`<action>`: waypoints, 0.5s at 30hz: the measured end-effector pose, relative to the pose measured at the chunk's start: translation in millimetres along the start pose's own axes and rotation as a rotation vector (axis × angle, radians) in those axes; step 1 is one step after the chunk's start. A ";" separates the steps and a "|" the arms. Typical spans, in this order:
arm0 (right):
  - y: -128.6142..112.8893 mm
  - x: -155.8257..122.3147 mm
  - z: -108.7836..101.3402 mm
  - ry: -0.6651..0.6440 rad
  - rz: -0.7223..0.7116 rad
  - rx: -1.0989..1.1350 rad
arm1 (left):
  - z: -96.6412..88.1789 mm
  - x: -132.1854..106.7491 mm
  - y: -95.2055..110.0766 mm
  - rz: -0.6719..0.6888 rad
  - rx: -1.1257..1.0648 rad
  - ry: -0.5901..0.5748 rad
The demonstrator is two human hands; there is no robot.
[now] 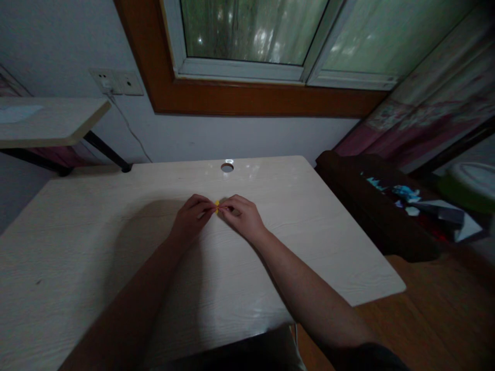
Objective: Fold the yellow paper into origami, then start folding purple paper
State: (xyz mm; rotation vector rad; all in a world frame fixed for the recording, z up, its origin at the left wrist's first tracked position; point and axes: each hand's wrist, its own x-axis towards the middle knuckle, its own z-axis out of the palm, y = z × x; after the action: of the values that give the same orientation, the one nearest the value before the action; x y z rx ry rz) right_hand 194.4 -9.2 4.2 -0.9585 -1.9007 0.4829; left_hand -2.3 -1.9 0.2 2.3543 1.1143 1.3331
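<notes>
Between the fingertips of both hands is a small yellow piece [217,207], mostly covered, so its kind and shape cannot be made out. My left hand [194,212] pinches it from the left with thumb and forefinger. From the right, my right hand [240,214] pinches the same piece, its fingertips almost meeting those of the left. Both hands are over the pale wood-grain desk [309,242], a little short of the round cable hole [227,168].
A raised shelf [50,121] on black legs stands at the desk's left. Behind are a wall socket [116,82] with a white cable and a wood-framed window [251,98]. To the right, a dark brown cabinet [371,216] bears papers and crumpled blue stuff.
</notes>
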 end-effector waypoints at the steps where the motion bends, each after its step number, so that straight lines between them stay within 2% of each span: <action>1: 0.1 0.1 -0.2 -0.003 -0.004 -0.017 | 0.0 0.0 0.6 -0.011 -0.012 0.007; 8: 0.4 -0.4 -1.7 0.050 0.005 -0.036 | -2.9 -0.8 2.0 -0.244 -0.232 0.005; 15: -2.2 0.2 -3.1 0.061 0.010 -0.014 | -1.2 -0.8 -0.9 -0.377 -0.394 -0.055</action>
State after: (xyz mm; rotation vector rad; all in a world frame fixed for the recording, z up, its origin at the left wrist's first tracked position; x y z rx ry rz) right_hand 196.1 -10.6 7.3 -0.9814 -1.8477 0.4414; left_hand -4.0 -2.0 -0.1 1.7862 1.0918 1.2094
